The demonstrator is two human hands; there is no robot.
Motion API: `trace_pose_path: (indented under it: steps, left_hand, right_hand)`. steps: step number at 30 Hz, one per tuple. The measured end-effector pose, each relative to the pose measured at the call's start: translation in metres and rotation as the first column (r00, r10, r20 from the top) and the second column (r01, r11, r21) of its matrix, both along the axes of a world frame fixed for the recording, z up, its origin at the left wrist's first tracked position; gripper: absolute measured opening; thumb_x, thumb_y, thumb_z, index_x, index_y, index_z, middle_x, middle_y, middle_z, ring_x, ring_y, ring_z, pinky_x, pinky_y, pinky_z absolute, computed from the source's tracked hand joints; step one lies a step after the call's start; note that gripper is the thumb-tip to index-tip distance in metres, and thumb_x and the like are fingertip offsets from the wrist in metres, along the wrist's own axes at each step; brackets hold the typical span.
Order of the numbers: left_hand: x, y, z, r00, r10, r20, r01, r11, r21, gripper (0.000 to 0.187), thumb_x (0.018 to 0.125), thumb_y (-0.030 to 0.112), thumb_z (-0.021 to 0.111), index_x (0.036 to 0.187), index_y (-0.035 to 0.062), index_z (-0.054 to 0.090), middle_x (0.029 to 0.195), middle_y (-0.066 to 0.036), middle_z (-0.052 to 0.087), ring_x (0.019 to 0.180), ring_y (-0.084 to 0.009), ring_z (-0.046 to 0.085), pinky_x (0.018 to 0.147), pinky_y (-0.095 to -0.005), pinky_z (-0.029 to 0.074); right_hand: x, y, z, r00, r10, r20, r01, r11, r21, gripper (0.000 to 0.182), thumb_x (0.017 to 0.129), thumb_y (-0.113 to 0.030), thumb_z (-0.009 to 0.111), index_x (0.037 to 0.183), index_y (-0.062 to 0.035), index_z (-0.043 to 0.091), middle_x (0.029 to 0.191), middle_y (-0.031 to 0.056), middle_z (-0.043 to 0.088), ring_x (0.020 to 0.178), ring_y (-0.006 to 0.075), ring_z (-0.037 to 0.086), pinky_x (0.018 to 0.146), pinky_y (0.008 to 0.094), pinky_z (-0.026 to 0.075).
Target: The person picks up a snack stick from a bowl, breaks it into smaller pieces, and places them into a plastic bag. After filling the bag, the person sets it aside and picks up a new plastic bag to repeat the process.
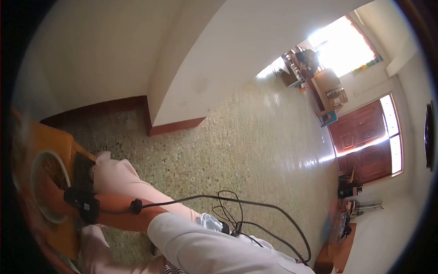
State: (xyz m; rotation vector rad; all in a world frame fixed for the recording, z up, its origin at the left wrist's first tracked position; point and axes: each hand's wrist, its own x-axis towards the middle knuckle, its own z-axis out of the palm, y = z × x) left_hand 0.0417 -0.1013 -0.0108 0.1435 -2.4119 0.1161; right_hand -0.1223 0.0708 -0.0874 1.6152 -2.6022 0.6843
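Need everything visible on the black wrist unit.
The black wrist unit sits on the person's bare forearm, lower left in the head view. It looks like hard plastic, with two boxy parts side by side; one carries a small pale square label. A black cable runs from it along the arm through a thicker black piece. Whether it touches the white ring next to it isn't clear. Its far side is hidden.

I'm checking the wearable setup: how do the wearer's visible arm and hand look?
The arm has a loose, whitish sleeve ending near the elbow, with the forearm bare. At the wrist sits a boxy black device with a small pale label. A black cable runs from it through a small black knob. The hand is too blurred for detail.
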Motion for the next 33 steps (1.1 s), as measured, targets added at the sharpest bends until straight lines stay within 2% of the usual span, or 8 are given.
trace_pose_path:
  steps: [18, 20, 22, 24, 26, 29, 30, 33]
  left_hand:
    - [0.018, 0.020, -0.029, 0.990, -0.099, 0.103, 0.079, 0.979, 0.187, 0.051, 0.085, 0.044, 0.061, 0.126, 0.0152, 0.051, 0.132, -0.015, 0.046, 0.126, -0.0393, 0.036, 0.104, -0.0559, 0.028]
    - [0.043, 0.038, -0.032, 0.985, -0.136, 0.106, 0.105, 0.960, 0.258, 0.057, 0.085, 0.048, 0.060, 0.131, 0.0166, 0.048, 0.136, -0.015, 0.044, 0.129, -0.0401, 0.033, 0.105, -0.0572, 0.026]
    - [0.083, 0.068, -0.040, 0.973, -0.169, 0.157, 0.110, 0.937, 0.332, 0.062, 0.086, 0.052, 0.058, 0.136, 0.0180, 0.045, 0.141, -0.015, 0.041, 0.133, -0.0410, 0.030, 0.107, -0.0586, 0.025]
    - [0.122, 0.105, -0.051, 0.954, -0.211, 0.212, 0.108, 0.904, 0.414, 0.067, 0.087, 0.055, 0.057, 0.141, 0.0193, 0.042, 0.146, -0.015, 0.038, 0.137, -0.0418, 0.027, 0.109, -0.0600, 0.023]
    - [0.159, 0.140, -0.062, 0.936, -0.211, 0.280, 0.063, 0.887, 0.458, 0.072, 0.087, 0.059, 0.056, 0.146, 0.0207, 0.039, 0.151, -0.016, 0.035, 0.141, -0.0426, 0.024, 0.110, -0.0614, 0.021]
    - [0.193, 0.202, -0.059, 0.936, -0.004, 0.352, -0.043, 0.991, 0.128, 0.049, 0.096, 0.045, 0.048, 0.138, 0.0204, 0.052, 0.149, -0.016, 0.037, 0.139, -0.0425, 0.028, 0.110, -0.0616, 0.021]
    - [0.201, 0.230, -0.048, 0.951, -0.063, 0.303, -0.025, 0.960, 0.280, 0.046, 0.096, 0.043, 0.049, 0.136, 0.0222, 0.054, 0.150, -0.016, 0.036, 0.139, -0.0440, 0.026, 0.110, -0.0624, 0.019]
    - [0.256, 0.276, -0.064, 0.898, -0.061, 0.435, -0.124, 0.916, 0.383, 0.042, 0.093, 0.041, 0.053, 0.133, 0.0272, 0.057, 0.152, -0.013, 0.033, 0.139, -0.0485, 0.022, 0.109, -0.0646, 0.016]
  right_hand:
    - [0.005, 0.046, 0.031, 0.977, -0.038, -0.208, 0.015, 0.994, -0.112, 0.038, 0.074, -0.017, 0.064, 0.111, -0.0058, 0.063, 0.104, 0.0177, 0.065, 0.096, 0.0284, 0.064, 0.092, 0.0412, 0.045]
    - [0.012, 0.069, 0.047, 0.999, 0.020, -0.039, -0.011, 0.977, 0.212, 0.027, 0.073, -0.014, 0.065, 0.098, -0.0052, 0.067, 0.096, 0.0172, 0.067, 0.093, 0.0289, 0.064, 0.090, 0.0463, 0.045]
    - [0.029, 0.081, 0.006, 0.926, -0.070, -0.371, 0.117, 0.988, 0.105, 0.020, 0.070, -0.018, 0.068, 0.087, -0.0075, 0.070, 0.087, 0.0167, 0.067, 0.094, 0.0294, 0.065, 0.087, 0.0509, 0.045]
    - [0.008, 0.060, -0.095, 0.997, 0.013, -0.081, -0.048, 0.889, -0.455, 0.031, 0.070, -0.024, 0.069, 0.097, -0.0092, 0.068, 0.101, 0.0142, 0.067, 0.100, 0.0292, 0.062, 0.086, 0.0530, 0.045]
    - [0.069, 0.180, 0.036, 0.978, 0.060, -0.202, -0.031, 0.989, 0.146, 0.039, 0.074, -0.030, 0.066, 0.107, -0.0098, 0.064, 0.123, 0.0106, 0.059, 0.112, 0.0299, 0.054, 0.089, 0.0519, 0.043]
    - [0.119, 0.221, 0.026, 0.896, -0.082, -0.436, 0.007, 0.985, -0.170, 0.054, 0.076, -0.035, 0.064, 0.125, -0.0114, 0.058, 0.147, 0.0100, 0.038, 0.139, 0.0324, 0.029, 0.107, 0.0561, 0.030]
    - [0.141, 0.237, 0.026, 0.905, -0.039, -0.423, -0.018, 0.991, -0.130, 0.058, 0.078, -0.037, 0.064, 0.129, -0.0111, 0.056, 0.150, 0.0112, 0.035, 0.145, 0.0322, 0.020, 0.112, 0.0581, 0.022]
    - [0.194, 0.291, 0.033, 0.944, 0.330, 0.024, -0.330, 0.934, 0.139, 0.044, 0.085, -0.035, 0.059, 0.121, -0.0108, 0.061, 0.150, 0.0108, 0.035, 0.147, 0.0329, 0.013, 0.114, 0.0632, 0.007]
